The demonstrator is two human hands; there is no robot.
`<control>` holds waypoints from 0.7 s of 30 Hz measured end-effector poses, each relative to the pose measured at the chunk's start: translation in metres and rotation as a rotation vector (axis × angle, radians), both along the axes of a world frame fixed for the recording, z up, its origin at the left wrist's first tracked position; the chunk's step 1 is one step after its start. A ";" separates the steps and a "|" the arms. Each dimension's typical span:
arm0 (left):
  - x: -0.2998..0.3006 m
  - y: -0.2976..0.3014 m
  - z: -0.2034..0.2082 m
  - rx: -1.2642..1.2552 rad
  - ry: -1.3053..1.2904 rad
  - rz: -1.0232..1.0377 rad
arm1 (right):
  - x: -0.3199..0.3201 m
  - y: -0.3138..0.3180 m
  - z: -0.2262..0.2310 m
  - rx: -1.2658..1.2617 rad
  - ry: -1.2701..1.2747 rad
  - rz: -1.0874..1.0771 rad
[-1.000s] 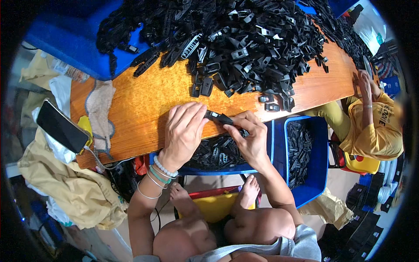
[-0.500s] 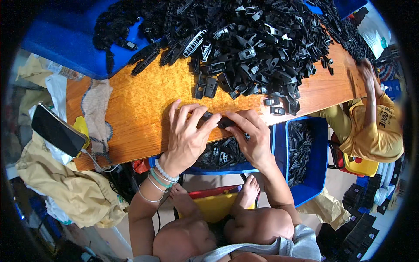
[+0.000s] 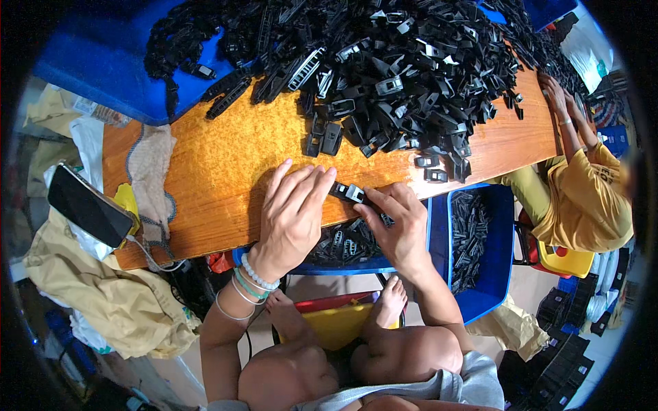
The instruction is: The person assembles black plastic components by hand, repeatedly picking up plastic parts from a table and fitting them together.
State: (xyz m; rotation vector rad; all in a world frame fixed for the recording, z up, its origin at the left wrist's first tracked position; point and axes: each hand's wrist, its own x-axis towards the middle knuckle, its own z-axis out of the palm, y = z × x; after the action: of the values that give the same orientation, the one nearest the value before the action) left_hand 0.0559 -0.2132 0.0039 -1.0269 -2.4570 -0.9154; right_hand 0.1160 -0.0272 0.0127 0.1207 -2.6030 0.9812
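A small black plastic part (image 3: 348, 192) with a shiny, light-catching middle lies near the table's front edge, between my hands. My right hand (image 3: 401, 225) pinches its right end between thumb and fingers. Beside its left end, my left hand (image 3: 291, 216) rests on the table with fingers stretched out; its thumb is hidden. Beyond both hands, a big heap of similar black plastic parts (image 3: 404, 75) covers the back of the wooden table (image 3: 226, 157). Two separate black pieces (image 3: 322, 137) lie at the heap's near edge.
A blue bin (image 3: 504, 274) of black parts stands right of my knees; another blue container (image 3: 349, 266) sits under the table edge. A phone (image 3: 90, 205), a cloth (image 3: 152, 164) and a large blue tub (image 3: 103, 68) are at left. A co-worker (image 3: 582, 192) sits at right.
My left hand has come off the part, its fingers now straightened. The part shows more fully in my right hand's pinch. The co-worker's arms have moved toward the heap.
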 end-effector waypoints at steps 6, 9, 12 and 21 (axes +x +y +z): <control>0.002 0.000 0.005 0.076 -0.025 -0.034 | -0.012 -0.018 0.003 0.096 0.028 0.011; 0.001 0.001 0.002 0.082 -0.048 -0.031 | -0.011 -0.016 -0.004 0.092 0.047 0.004; 0.000 -0.001 -0.004 0.210 -0.206 -0.024 | -0.008 -0.001 -0.010 -0.010 0.028 0.062; -0.012 -0.035 0.003 0.200 -0.265 0.184 | 0.023 0.039 0.023 -0.077 -0.119 0.152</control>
State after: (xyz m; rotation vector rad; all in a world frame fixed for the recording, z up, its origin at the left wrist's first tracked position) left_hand 0.0442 -0.2479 0.0068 -0.6346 -2.5500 -1.2724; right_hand 0.1391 0.0117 0.0353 0.2514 -2.6919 1.1729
